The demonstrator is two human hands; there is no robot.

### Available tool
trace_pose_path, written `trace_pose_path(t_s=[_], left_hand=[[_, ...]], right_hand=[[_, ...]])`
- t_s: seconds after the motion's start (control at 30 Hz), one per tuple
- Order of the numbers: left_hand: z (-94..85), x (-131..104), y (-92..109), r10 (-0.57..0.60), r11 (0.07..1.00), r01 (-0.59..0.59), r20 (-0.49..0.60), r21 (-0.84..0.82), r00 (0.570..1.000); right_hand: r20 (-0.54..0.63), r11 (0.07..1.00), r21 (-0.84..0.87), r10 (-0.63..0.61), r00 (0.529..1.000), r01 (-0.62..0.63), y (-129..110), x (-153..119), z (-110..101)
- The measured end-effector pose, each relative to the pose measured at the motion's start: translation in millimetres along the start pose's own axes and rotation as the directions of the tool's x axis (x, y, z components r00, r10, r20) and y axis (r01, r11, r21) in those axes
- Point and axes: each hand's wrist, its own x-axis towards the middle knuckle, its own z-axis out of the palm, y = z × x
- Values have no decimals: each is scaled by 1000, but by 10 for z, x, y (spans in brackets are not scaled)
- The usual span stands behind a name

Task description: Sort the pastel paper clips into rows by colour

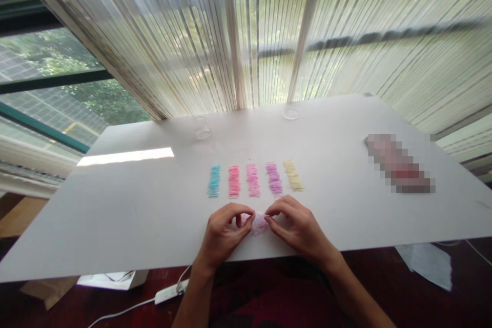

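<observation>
My left hand [227,231] pinches thumb and forefinger together near the table's front edge. Facing it, my right hand [298,223] makes a similar pinch, a small gap between the two. What the fingertips hold is too small to make out. Between and below them lies a loose pile of pale pink and white loop-like bands [258,226]. Just beyond, similar small bands are laid out in upright rows by colour: turquoise bands [214,181], coral bands [234,182], pink bands [252,180], purple bands [274,179] and yellow bands [293,176].
The white table [134,205] reaches back to a string curtain [184,36]. Clear round container parts [202,132] and a clear round lid-like piece [290,113] stand near its far edge. A blurred pinkish object [400,164] lies right. Below is a power strip [171,292].
</observation>
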Motion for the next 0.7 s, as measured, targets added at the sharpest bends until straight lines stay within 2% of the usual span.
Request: trace_pose_path(t_s=[0.7], left_hand=[[-8,7,10,-19,1000,19,12,-5,1000]], right_hand=[[-18,999,-22,29,999,-30,-6,8,9]])
